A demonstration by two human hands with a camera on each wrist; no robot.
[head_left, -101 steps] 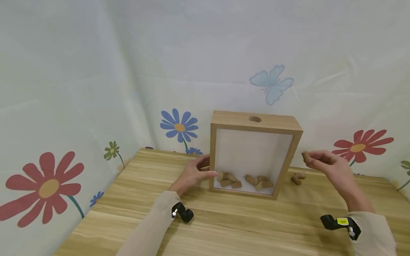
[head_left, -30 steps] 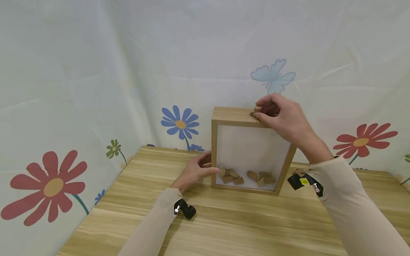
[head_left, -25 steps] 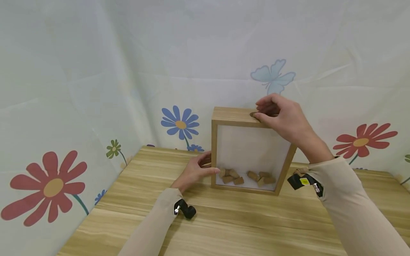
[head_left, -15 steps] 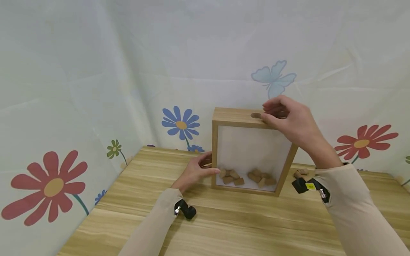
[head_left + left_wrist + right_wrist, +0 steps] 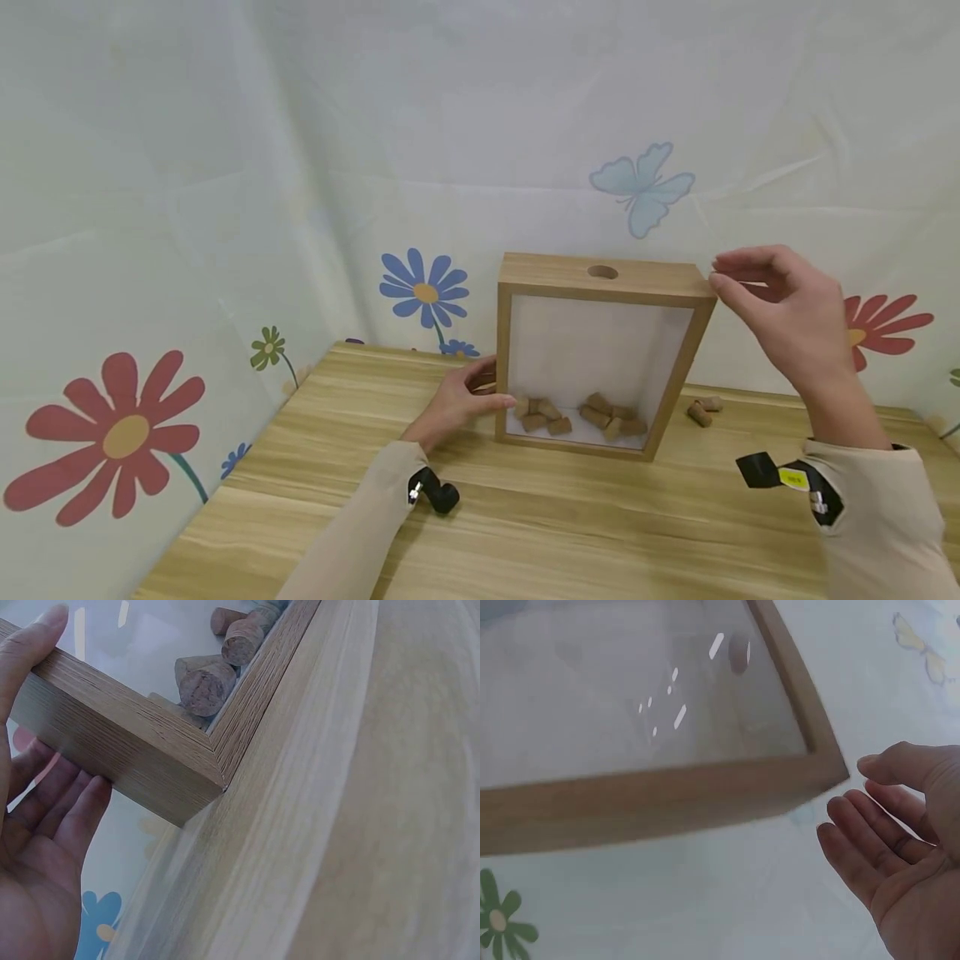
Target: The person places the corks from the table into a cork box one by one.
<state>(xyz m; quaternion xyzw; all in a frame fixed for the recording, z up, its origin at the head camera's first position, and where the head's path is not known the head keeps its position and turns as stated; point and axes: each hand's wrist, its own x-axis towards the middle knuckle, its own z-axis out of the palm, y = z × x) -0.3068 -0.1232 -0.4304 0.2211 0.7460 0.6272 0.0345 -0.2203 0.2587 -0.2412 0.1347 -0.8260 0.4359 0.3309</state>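
Observation:
A wooden shadow box (image 5: 517, 271) with a clear front and a round hole (image 5: 602, 272) in its top stands upright on the table. Several corks (image 5: 600, 414) lie along its bottom in two clusters behind the clear pane. My left hand (image 5: 455, 406) grips the box's left side. In the left wrist view, its thumb lies on the front frame and its fingers reach round to the back edge. Just off the upper right corner is my right hand (image 5: 795, 308), fingers loosely bent and holding nothing. The right wrist view shows this hand (image 5: 907, 832) with a bare palm beside the frame corner.
Loose corks (image 5: 700, 414) lie on the wooden table (image 5: 525, 525) to the right of the box. Close behind the table hangs a pale curtain (image 5: 487, 125) printed with flowers and a butterfly.
My right hand carried a cork from the right to the top hole and let it drop; the right cluster inside has one more. Then the hand moved right. My left hand stays put.

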